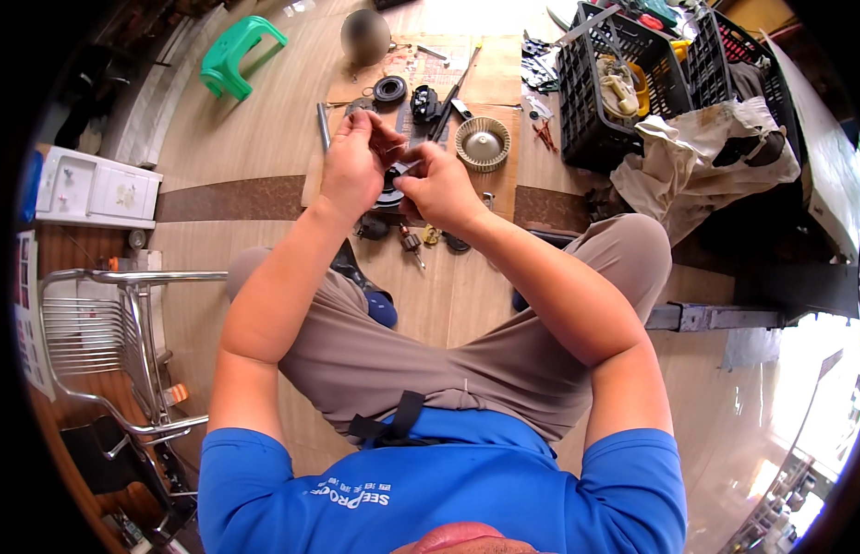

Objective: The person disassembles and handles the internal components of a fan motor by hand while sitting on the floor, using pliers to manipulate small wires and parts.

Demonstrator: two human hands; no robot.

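Both my hands are raised close together above a sheet of cardboard [504,185] on the floor. My left hand [354,164] has its fingers drawn together; whatever they pinch is too small to make out. Thumb and fingers of my right hand [441,189] close on a small dark piece with a shiny edge, its kind unclear. Partly hidden beneath them lies a round dark part with a pale rim [389,198]. Beyond are a black ring-shaped part [389,89] and a black housing [425,103]. A metal blower wheel [483,144] lies to the right.
Nearer my feet lies a motor armature [411,242]. A metal tube [324,126] lies along the cardboard's left side. Black crates [601,92] and a pale cloth [698,162] stand right. At left are a green stool [241,55] and a chrome chair [139,342].
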